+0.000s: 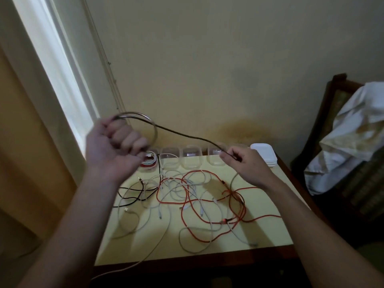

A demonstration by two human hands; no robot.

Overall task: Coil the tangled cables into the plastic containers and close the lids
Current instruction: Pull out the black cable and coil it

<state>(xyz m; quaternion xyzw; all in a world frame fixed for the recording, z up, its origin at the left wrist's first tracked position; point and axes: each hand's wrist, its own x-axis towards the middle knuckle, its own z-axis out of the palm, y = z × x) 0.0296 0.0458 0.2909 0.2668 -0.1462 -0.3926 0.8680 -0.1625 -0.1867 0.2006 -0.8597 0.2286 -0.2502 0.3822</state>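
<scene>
My left hand (116, 142) is raised above the table's left side and grips a coil of grey cable (154, 132) in its fist. The same cable runs rightward to my right hand (245, 163), which pinches it near the containers. Below, a tangle of red cable (207, 202), white cables (178, 190) and a black cable (133, 193) lies spread on the pale yellow table (270, 225). Several clear plastic containers (191, 160) stand in a row at the table's far edge. The leftmost container (148, 161) holds a coiled red and white cable.
A stack of white lids (264, 154) sits at the table's far right corner. A dark wooden chair (340, 129) with a white cloth (357, 129) stands to the right. The wall is just behind the table. One white cable hangs over the front edge.
</scene>
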